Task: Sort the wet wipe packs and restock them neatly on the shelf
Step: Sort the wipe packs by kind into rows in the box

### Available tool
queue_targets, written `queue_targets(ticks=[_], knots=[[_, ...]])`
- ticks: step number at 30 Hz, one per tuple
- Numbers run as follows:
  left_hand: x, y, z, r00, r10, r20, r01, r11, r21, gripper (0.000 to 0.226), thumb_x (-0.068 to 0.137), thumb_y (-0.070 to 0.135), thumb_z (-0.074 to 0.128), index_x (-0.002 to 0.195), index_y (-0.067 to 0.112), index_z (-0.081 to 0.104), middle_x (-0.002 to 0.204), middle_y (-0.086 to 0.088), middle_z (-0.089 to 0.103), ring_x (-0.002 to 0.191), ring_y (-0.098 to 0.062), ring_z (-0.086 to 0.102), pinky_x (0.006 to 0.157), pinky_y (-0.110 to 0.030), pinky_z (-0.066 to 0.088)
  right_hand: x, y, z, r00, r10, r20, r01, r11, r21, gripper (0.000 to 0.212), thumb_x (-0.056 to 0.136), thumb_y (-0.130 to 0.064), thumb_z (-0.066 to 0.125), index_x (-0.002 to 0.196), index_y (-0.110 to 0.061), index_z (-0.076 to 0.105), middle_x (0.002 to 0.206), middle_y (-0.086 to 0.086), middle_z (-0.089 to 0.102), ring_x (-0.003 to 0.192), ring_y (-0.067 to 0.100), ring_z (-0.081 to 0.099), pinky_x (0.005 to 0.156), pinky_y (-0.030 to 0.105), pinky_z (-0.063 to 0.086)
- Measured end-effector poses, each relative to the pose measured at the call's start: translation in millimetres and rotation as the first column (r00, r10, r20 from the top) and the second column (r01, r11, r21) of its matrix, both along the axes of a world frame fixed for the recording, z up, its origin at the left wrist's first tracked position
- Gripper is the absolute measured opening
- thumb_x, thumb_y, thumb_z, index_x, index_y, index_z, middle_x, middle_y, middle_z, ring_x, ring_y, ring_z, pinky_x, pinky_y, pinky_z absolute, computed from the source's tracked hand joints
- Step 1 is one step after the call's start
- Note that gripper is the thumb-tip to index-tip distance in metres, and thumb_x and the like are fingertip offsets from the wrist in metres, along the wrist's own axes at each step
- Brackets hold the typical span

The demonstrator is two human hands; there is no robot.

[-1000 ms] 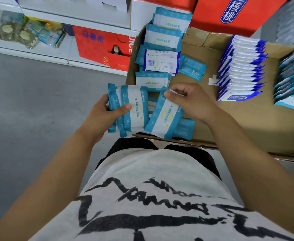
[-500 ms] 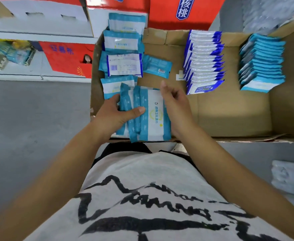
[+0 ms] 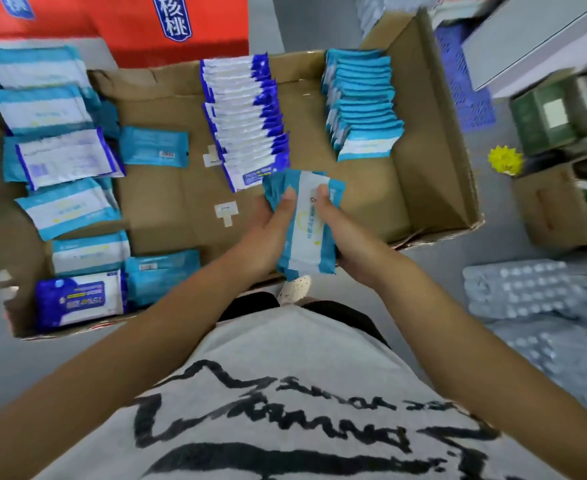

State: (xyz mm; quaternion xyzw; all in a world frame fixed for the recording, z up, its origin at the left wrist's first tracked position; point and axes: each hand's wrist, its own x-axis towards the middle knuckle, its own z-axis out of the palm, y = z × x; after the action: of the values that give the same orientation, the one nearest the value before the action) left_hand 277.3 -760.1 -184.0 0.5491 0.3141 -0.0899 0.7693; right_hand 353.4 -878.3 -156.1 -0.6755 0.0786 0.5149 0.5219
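Shirt (image 3: pixel 285 393), grey with black print, fills the lower frame, and both bare forearms reach forward from it. Just past its hem a pale shoe (image 3: pixel 295 289) shows at the near wall of the box (image 3: pixel 181 202). Above that wall the left hand (image 3: pixel 268 233) and right hand (image 3: pixel 347 237) clamp a stack (image 3: pixel 307 230) of teal-and-white wipe packs between them. Each thumb lies flat on the top pack's face, and the other fingers curl round the stack's sides and underside, mostly hidden. The stack is held off the cardboard, its far end just beside the near end of the blue row (image 3: pixel 247 123). The box is wide and open-topped and sits on the grey floor (image 3: pixel 25 358). Along its left side loose packs (image 3: pixel 67 209) lie flat in an untidy column, with a dark blue pack (image 3: pixel 77 301) in the near left corner and a teal pack (image 3: pixel 162 271) just beside it. In the middle the blue row stands on edge, its blue-and-white packs overlapping toward the far wall. Right of it and apart, the teal row (image 3: pixel 361 105) stands the same way, with bare cardboard between them. On the floor right of the box are shrink-wrapped bottles (image 3: pixel 527 289), a small carton (image 3: pixel 555 209) and a yellow object (image 3: pixel 505 161) too blurred to name. Behind the box is a red carton (image 3: pixel 129 22) with a blue label.
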Motion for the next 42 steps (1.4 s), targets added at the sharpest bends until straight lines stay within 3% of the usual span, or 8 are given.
queue_targets(ticks=[3, 7, 11, 13, 18, 21, 24, 42], knots=[[30.8, -38.7, -17.4, 0.994, 0.107, 0.036, -0.109, 0.993, 0.054, 0.011, 0.110, 0.034, 0.042, 0.119, 0.038, 0.048, 0.113, 0.013, 0.069, 0.100, -0.005, 0.072, 0.095, -0.037, 0.059, 37.9, -33.4, -1.0, 0.999, 0.004, -0.046, -0.004, 1.000, 0.017, 0.051, 0.100, -0.059, 0.040, 0.139, -0.029, 0.053, 0.124, -0.005, 0.071, 0.112, 0.013, 0.068, 0.099, 0.037, 0.054], [58.6, -72.4, -47.2, 0.994, 0.108, 0.020, -0.109, 0.993, 0.048, 0.067, 0.090, 0.059, 0.048, 0.148, 0.027, 0.040, 0.139, -0.004, 0.062, 0.122, -0.019, 0.066, 0.105, -0.048, 0.053, 78.9, -64.3, -12.4, 0.989, 0.114, -0.091, -0.117, 0.993, -0.022, 0.036, 0.101, -0.037, 0.055, 0.134, -0.023, 0.058, 0.120, 0.001, 0.073, 0.110, 0.020, 0.070, 0.098, 0.042, 0.055], [80.3, -84.1, -50.4, 1.000, -0.008, -0.030, 0.013, 0.988, 0.153, 0.043, 0.111, 0.039, 0.032, 0.137, 0.013, 0.055, 0.140, 0.001, 0.058, 0.131, -0.010, 0.053, 0.107, -0.008, 0.033, 120.1, -88.6, -35.0, 0.966, 0.260, -0.011, -0.259, 0.957, -0.134, 0.032, 0.097, -0.026, 0.065, 0.129, -0.019, 0.061, 0.116, 0.000, 0.074, 0.108, 0.020, 0.071, 0.097, 0.040, 0.055], [81.1, -75.9, -60.1, 0.992, -0.030, -0.126, 0.080, 0.908, 0.412, 0.043, 0.114, 0.029, 0.027, 0.137, 0.010, 0.058, 0.139, -0.009, 0.059, 0.135, -0.023, 0.049, 0.100, -0.011, 0.032, 143.2, -92.3, -47.6, 0.911, 0.385, 0.148, -0.338, 0.903, -0.266, 0.035, 0.094, -0.027, 0.070, 0.126, -0.024, 0.056, 0.114, -0.008, 0.071, 0.109, 0.016, 0.068, 0.096, 0.033, 0.052], [53.3, -45.5, -99.1, 0.825, -0.150, -0.544, 0.543, 0.475, 0.693, 0.059, 0.103, 0.049, 0.030, 0.153, 0.018, 0.040, 0.164, -0.008, 0.031, 0.146, -0.037, 0.030, 0.114, -0.054, 0.035, 194.0, -92.5, -90.1, 0.407, 0.807, 0.427, -0.473, 0.587, -0.658, 0.077, 0.085, -0.032, 0.075, 0.145, -0.023, 0.028, 0.143, 0.004, 0.045, 0.130, 0.025, 0.046, 0.110, 0.045, 0.038], [33.5, -41.2, -113.9, 0.698, -0.135, -0.703, 0.691, 0.383, 0.613, 0.061, 0.103, 0.052, 0.040, 0.155, 0.022, 0.034, 0.170, -0.005, 0.017, 0.152, -0.035, 0.019, 0.118, -0.056, 0.028, 214.4, -89.9, -104.8, 0.008, 0.934, 0.357, -0.454, 0.321, -0.831, 0.084, 0.086, -0.034, 0.074, 0.152, -0.023, 0.023, 0.149, 0.010, 0.036, 0.139, 0.031, 0.032, 0.112, 0.052, 0.028], [20.2, -39.5, -122.0, 0.627, -0.165, -0.761, 0.758, 0.358, 0.546, 0.065, 0.103, 0.054, 0.038, 0.160, 0.024, 0.026, 0.171, -0.002, 0.012, 0.155, -0.032, 0.015, 0.123, -0.055, 0.021, 229.3, -84.4, -113.1, -0.155, 0.925, 0.348, -0.417, 0.258, -0.871, 0.081, 0.086, -0.033, 0.075, 0.150, -0.024, 0.027, 0.143, 0.010, 0.039, 0.133, 0.031, 0.034, 0.109, 0.049, 0.028], [-28.1, -14.6, -102.5, 0.755, -0.055, -0.653, 0.640, 0.275, 0.717, 0.054, 0.104, 0.037, 0.045, 0.153, 0.015, 0.043, 0.164, -0.012, 0.035, 0.152, -0.031, 0.029, 0.121, -0.053, 0.024, 148.5, -55.5, -101.3, -0.153, 0.814, 0.561, -0.518, 0.417, -0.747, 0.054, 0.092, -0.032, 0.067, 0.137, -0.008, 0.049, 0.141, 0.012, 0.048, 0.129, 0.032, 0.043, 0.107, 0.043, 0.035]])
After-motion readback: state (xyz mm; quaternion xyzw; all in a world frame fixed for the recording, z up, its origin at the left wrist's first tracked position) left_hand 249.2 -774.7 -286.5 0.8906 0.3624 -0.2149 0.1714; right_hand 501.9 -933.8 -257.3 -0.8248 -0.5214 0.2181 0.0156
